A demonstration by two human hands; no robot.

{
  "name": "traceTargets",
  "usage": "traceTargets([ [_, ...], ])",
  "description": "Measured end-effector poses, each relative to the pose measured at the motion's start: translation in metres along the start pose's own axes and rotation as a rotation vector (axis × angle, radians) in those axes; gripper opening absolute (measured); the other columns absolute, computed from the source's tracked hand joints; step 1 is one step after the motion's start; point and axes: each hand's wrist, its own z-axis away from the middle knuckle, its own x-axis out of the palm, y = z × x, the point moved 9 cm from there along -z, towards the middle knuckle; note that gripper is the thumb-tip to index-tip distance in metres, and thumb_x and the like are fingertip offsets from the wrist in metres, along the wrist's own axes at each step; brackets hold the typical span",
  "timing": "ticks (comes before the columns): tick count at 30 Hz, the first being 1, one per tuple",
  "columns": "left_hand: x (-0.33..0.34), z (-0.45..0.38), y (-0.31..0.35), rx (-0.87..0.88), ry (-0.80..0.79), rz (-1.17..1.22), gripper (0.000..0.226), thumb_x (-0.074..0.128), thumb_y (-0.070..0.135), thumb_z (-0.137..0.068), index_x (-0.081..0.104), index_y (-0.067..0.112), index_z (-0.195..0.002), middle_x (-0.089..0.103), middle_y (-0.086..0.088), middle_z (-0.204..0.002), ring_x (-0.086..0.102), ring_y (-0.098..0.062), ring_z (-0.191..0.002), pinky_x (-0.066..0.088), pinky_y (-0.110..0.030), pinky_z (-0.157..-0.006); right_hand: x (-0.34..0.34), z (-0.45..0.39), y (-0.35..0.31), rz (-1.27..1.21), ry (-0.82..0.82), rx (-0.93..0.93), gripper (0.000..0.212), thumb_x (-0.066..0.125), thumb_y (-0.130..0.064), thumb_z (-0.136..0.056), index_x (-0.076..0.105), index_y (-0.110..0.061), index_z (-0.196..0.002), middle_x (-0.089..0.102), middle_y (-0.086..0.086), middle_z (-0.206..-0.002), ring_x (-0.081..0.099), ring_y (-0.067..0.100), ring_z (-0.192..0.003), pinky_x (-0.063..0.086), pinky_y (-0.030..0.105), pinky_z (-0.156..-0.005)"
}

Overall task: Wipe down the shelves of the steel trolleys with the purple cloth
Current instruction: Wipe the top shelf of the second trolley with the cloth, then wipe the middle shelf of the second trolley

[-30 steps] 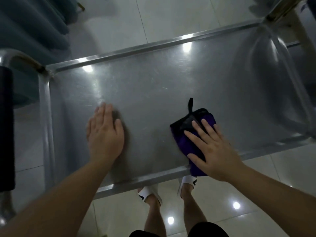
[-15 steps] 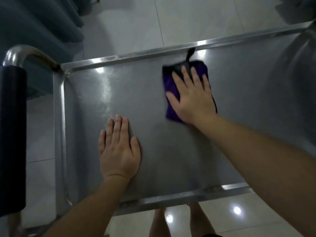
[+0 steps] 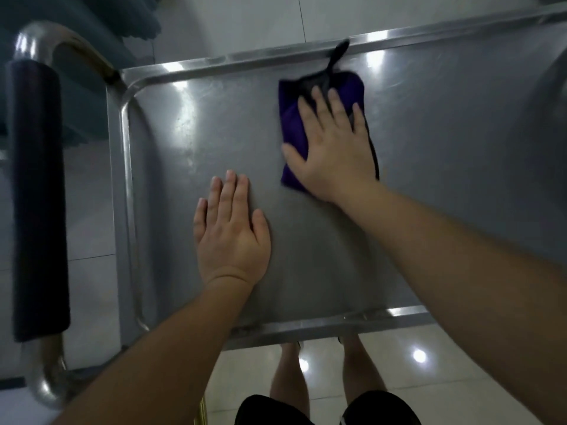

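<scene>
While the right hand (image 3: 334,148) lies flat with its fingers straight and spread, it presses the purple cloth (image 3: 293,118) against the steel shelf (image 3: 460,179) rather than gripping it; nothing is pinched or curled round. The cloth is folded into a rough rectangle whose long axis runs away from the person, from just under the palm towards the far rim (image 3: 245,58), and a dark hanging loop (image 3: 337,55) at its far end reaches onto that rim. So the cloth sits in the far half of the shelf, directly beneath the right hand, and the unwiped-looking stretch lies nearer and to either side; a return stroke would, I judge, run along that same axis towards the near rim (image 3: 322,328). The left hand (image 3: 230,237) rests flat on bare steel, fingers together and straight, nearer the person and to the left, holding nothing, apart from the cloth. The cloth looks soft and plush with a darker edge; the shelf is smooth brushed metal with raised, rounded edges. At the left end stands a tubular handle (image 3: 36,194) with a dark sleeve.
</scene>
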Motion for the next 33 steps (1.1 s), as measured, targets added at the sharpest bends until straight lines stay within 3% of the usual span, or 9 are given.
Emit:
traceTargets([
  [7, -0.002, 0.0, -0.001, -0.005, -0.024, 0.064, 0.061, 0.029, 0.04, -0.109, 0.025, 0.027, -0.168, 0.017, 0.009, -0.176, 0.004, -0.009, -0.163, -0.009, -0.03, -0.129, 0.024, 0.154, -0.025, 0.026, -0.038, -0.122, 0.092, 0.037, -0.073, -0.093, 0.016, -0.021, -0.165, 0.009, 0.006, -0.173, 0.003, 0.025, -0.16, 0.014, 0.057, -0.125],
  [13, -0.005, 0.0, 0.0, 0.006, -0.071, 0.122, 0.065, 0.028, 0.043, -0.106, 0.022, 0.027, -0.169, 0.012, 0.009, -0.177, 0.0, -0.009, -0.162, -0.013, -0.029, -0.127, 0.04, 0.237, -0.036, 0.024, -0.196, -0.254, 0.111, 0.032, -0.093, -0.084, 0.012, -0.021, -0.166, 0.001, 0.004, -0.174, -0.006, 0.024, -0.16, 0.013, 0.058, -0.125],
  [20, -0.014, -0.003, -0.001, 0.075, -0.247, 0.175, 0.065, 0.031, 0.043, -0.11, 0.02, 0.021, -0.169, 0.009, 0.001, -0.178, 0.003, -0.018, -0.164, -0.003, -0.039, -0.131, 0.037, 0.272, -0.041, 0.049, -0.337, -0.409, 0.081, 0.051, -0.055, -0.099, 0.013, -0.028, -0.165, 0.006, -0.002, -0.173, -0.003, 0.019, -0.16, 0.007, 0.044, -0.128],
  [24, -0.032, 0.024, 0.005, 0.069, -0.321, 0.163, 0.053, 0.045, 0.039, -0.106, 0.046, 0.015, -0.153, 0.045, -0.013, -0.16, 0.043, -0.035, -0.145, 0.032, -0.05, -0.121, 0.024, 0.285, -0.05, -0.039, -0.42, -0.404, 0.069, 0.057, -0.027, -0.1, 0.027, -0.028, -0.162, 0.021, -0.002, -0.171, 0.011, 0.018, -0.159, 0.011, 0.037, -0.127],
  [28, -0.053, 0.093, 0.016, 0.14, -0.309, 0.08, 0.045, 0.05, 0.034, -0.105, 0.053, 0.017, -0.147, 0.055, -0.009, -0.15, 0.052, -0.034, -0.133, 0.037, -0.046, -0.112, 0.008, 0.297, -0.056, -0.07, -0.507, -0.321, 0.066, 0.058, -0.01, -0.097, 0.037, -0.026, -0.157, 0.041, 0.001, -0.16, 0.035, 0.023, -0.149, 0.033, 0.039, -0.118],
  [30, -0.062, 0.124, 0.018, 0.158, -0.287, 0.023, 0.046, 0.049, 0.034, -0.105, 0.053, 0.02, -0.149, 0.052, -0.004, -0.154, 0.051, -0.03, -0.137, 0.037, -0.045, -0.112, 0.0, 0.302, -0.058, -0.063, -0.534, -0.271, 0.062, 0.058, -0.008, -0.092, 0.043, -0.027, -0.15, 0.054, -0.001, -0.143, 0.052, 0.025, -0.132, 0.049, 0.044, -0.103],
  [33, -0.073, 0.169, 0.017, 0.149, -0.285, 0.0, 0.049, 0.049, 0.036, -0.105, 0.049, 0.022, -0.152, 0.047, -0.002, -0.16, 0.046, -0.026, -0.143, 0.035, -0.044, -0.117, -0.005, 0.317, -0.061, -0.031, -0.579, -0.238, 0.055, 0.057, -0.005, -0.088, 0.049, -0.025, -0.139, 0.061, 0.001, -0.127, 0.062, 0.026, -0.112, 0.056, 0.047, -0.089],
])
